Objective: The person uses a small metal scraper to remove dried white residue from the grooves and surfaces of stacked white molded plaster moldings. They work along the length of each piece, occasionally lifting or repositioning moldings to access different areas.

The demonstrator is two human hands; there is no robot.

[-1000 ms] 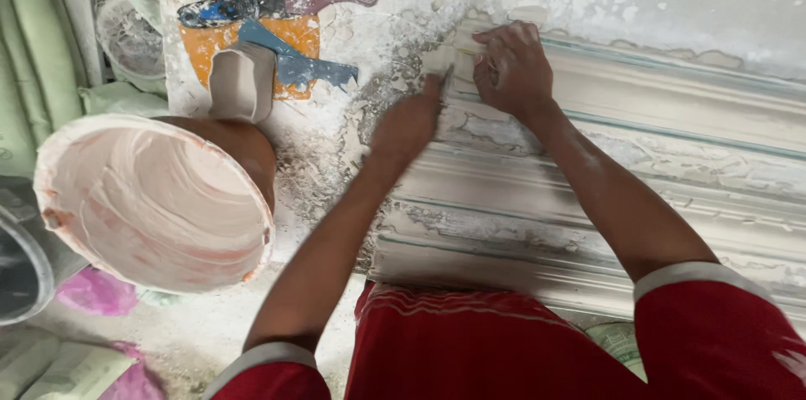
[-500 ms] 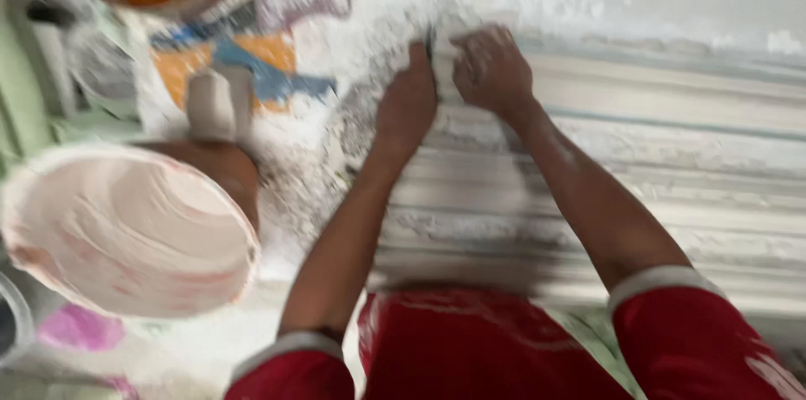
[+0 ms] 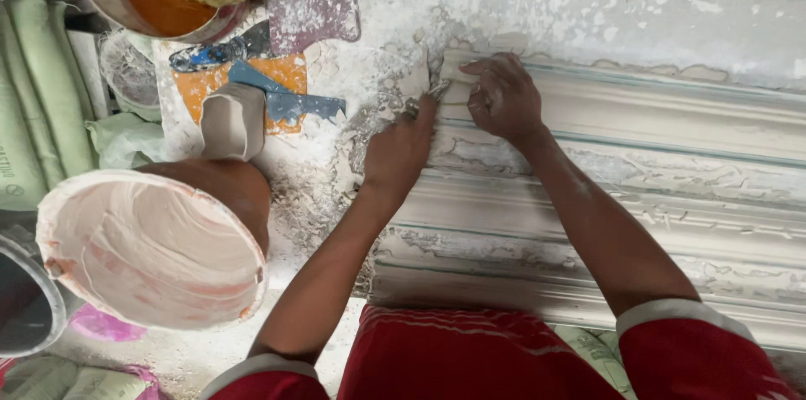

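Shifted since half a second ago: both hands slightly lower along the moulding end, view steadier; left hand (image 3: 401,146) fingers pinched together on a small scraper blade (image 3: 422,100), pressed into crumbling plaster at the end of the white plaster cornice (image 3: 638,115); right hand (image 3: 502,98) fingers curled, tips bearing on the cornice, apparently to steady it; plaster-coated bucket (image 3: 151,253) just beside the left forearm, within reach.
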